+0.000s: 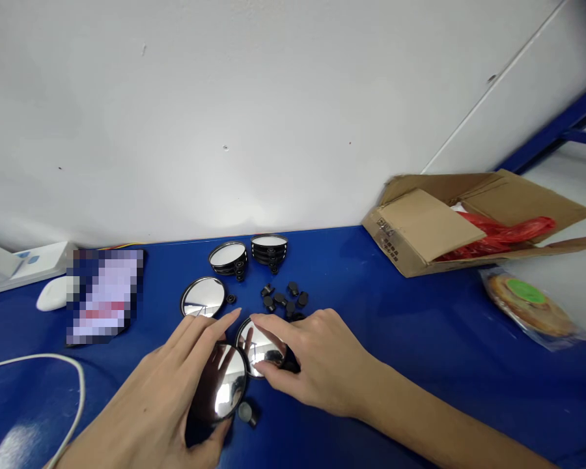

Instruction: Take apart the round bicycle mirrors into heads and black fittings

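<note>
1. A round, black-rimmed glass mirror (227,381) sits low centre in my feed, over the glossy blue tabletop (469,365). Left hand (170,371) is spread wide round it, fingers at the far rim, thumb at the near; I read it as held.
2. Second round, black-rimmed glass mirror (254,342) is just beyond, rims meeting or overlapping. Right hand (322,358) is half open, index and thumb on it; other fingers hidden, so can't tell if it's gripped or only touched.
3. Main risk I see: rims grinding and chipping if either hand presses in. Bare fingertips could smudge the glass.
4. Short, dark-grey cylindrical cap (247,412) is just beside; a thumb slip could drop the first mirror onto it.
5. Small black plastic pieces (290,309) lie loose beyond; a knuckle sweep could scatter them.
</note>
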Demonstrator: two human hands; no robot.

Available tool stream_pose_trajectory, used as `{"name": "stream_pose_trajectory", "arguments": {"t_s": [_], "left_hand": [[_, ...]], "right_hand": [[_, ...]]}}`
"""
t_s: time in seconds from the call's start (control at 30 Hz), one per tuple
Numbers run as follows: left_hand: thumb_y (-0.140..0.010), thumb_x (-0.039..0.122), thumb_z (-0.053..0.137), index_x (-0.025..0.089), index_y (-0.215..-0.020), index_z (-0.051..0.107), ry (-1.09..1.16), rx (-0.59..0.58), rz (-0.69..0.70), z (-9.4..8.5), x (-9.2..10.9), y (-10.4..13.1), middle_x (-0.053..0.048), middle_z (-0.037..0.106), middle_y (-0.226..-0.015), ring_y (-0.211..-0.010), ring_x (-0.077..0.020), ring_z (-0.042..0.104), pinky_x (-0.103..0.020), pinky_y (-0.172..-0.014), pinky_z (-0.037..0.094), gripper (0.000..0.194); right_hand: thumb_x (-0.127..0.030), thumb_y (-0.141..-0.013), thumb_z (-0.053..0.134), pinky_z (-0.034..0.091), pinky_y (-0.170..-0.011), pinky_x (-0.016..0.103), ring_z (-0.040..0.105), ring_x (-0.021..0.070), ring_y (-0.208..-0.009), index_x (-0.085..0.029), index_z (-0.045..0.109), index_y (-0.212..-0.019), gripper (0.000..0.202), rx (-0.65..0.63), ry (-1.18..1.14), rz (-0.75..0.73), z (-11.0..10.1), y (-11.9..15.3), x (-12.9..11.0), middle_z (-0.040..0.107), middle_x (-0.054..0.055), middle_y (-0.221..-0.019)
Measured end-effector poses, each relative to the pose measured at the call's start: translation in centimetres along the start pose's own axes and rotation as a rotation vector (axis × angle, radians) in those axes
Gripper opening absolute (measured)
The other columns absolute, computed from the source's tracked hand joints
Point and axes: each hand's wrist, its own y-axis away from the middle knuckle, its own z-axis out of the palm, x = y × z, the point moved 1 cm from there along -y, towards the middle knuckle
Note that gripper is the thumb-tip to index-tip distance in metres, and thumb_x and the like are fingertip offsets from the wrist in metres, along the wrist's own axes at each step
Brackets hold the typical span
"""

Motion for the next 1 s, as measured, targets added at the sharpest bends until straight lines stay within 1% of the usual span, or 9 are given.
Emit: {"name": "stream_pose_trajectory", "arguments": {"t_s": [0.1, 0.2, 0.33, 0.43, 0.53, 0.63, 0.73, 0.9, 1.0], "left_hand": [[-0.083, 0.018, 0.078, 0.044, -0.188, 0.039, 0.011, 0.012, -0.032, 0.1, -0.2, 0.5, -0.011, 0.072, -0.166, -0.139, -0.0435, 0.077, -0.048, -0.097, 0.077, 0.115], [-0.083, 0.019, 0.080, 0.045, -0.190, 0.036, 0.015, -0.003, -0.016, 0.1, -0.5, 1.0, -0.011, 0.067, -0.174, -0.146, -0.0446, 0.074, -0.053, -0.107, 0.075, 0.118], [-0.099, 0.034, 0.081, 0.044, -0.192, 0.028, -0.015, -0.022, 0.022, -0.2, -0.7, 0.9, -0.014, 0.059, -0.182, -0.155, -0.0491, 0.069, -0.064, -0.116, 0.070, 0.107], [-0.108, 0.046, 0.081, 0.047, -0.189, 0.031, 0.031, -0.066, -0.001, -0.5, -0.6, 0.4, -0.013, 0.066, -0.171, -0.142, -0.0434, 0.078, -0.057, -0.108, 0.075, 0.096], [-0.107, 0.042, 0.084, 0.050, -0.188, 0.029, 0.088, -0.127, -0.016, -0.5, -0.4, -0.1, -0.010, 0.071, -0.157, -0.125, -0.0347, 0.083, -0.045, -0.097, 0.077, 0.098], [-0.103, 0.037, 0.087, 0.052, -0.188, 0.027, 0.104, -0.144, -0.016, -0.6, -0.2, -0.3, -0.008, 0.071, -0.155, -0.123, -0.0328, 0.083, -0.044, -0.098, 0.076, 0.106], [-0.102, 0.035, 0.088, 0.052, -0.187, 0.030, 0.111, -0.137, -0.027, -0.6, -0.2, -0.3, -0.007, 0.070, -0.156, -0.124, -0.0329, 0.083, -0.044, -0.100, 0.076, 0.105], [-0.104, 0.032, 0.084, 0.049, -0.184, 0.036, 0.129, -0.167, -0.030, -0.6, -0.1, -0.5, -0.006, 0.071, -0.150, -0.116, -0.0284, 0.084, -0.040, -0.095, 0.076, 0.095], [-0.105, 0.032, 0.083, 0.045, -0.179, 0.044, 0.115, -0.129, -0.019, -0.5, -0.1, -0.5, -0.005, 0.072, -0.145, -0.113, -0.0269, 0.083, -0.038, -0.092, 0.076, 0.085]], "right_hand": [[-0.047, -0.111, 0.076, 0.026, -0.062, 0.036, 0.076, 0.0252, -0.064, -0.025, 0.072, -0.149, 0.044, -0.007, 0.088, 0.036, 0.3, 0.1, -0.4, 0.084, 0.000, -0.078], [-0.052, -0.110, 0.076, 0.022, -0.062, 0.037, 0.074, 0.0267, -0.059, -0.022, 0.071, -0.140, 0.042, -0.021, 0.161, 0.080, 0.5, 0.2, -1.0, 0.082, 0.001, -0.075], [-0.060, -0.108, 0.078, 0.022, -0.060, 0.037, 0.076, 0.0293, -0.061, -0.021, 0.068, -0.130, 0.047, -0.064, 0.153, 0.138, 0.3, 0.2, -1.3, 0.083, 0.004, -0.077], [-0.067, -0.106, 0.079, 0.021, -0.059, 0.037, 0.077, 0.0314, -0.063, -0.020, 0.065, -0.132, 0.056, -0.059, 0.164, 0.176, 0.3, 0.1, -1.2, 0.084, 0.006, -0.078], [-0.071, -0.105, 0.080, 0.020, -0.059, 0.036, 0.077, 0.0311, -0.062, -0.021, 0.062, -0.132, 0.060, -0.025, 0.181, 0.193, 0.5, 0.1, -1.0, 0.084, 0.006, -0.079], [-0.071, -0.106, 0.079, 0.019, -0.058, 0.036, 0.077, 0.0295, -0.060, -0.020, 0.061, -0.135, 0.061, -0.011, 0.182, 0.187, 0.6, 0.2, -0.9, 0.085, 0.006, -0.078], [-0.071, -0.107, 0.078, 0.018, -0.057, 0.037, 0.077, 0.0306, -0.061, -0.019, 0.062, -0.135, 0.062, -0.019, 0.185, 0.182, 0.6, 0.2, -1.0, 0.085, 0.008, -0.080], [-0.071, -0.107, 0.078, 0.020, -0.057, 0.037, 0.076, 0.0269, -0.059, -0.021, 0.065, -0.123, 0.054, -0.030, 0.165, 0.184, 0.3, 0.2, -1.1, 0.087, 0.009, -0.084], [-0.068, -0.107, 0.079, 0.023, -0.060, 0.036, 0.077, 0.0259, -0.063, -0.021, 0.066, -0.124, 0.051, -0.036, 0.157, 0.211, 0.0, 0.2, -1.1, 0.088, 0.007, -0.088]]}}
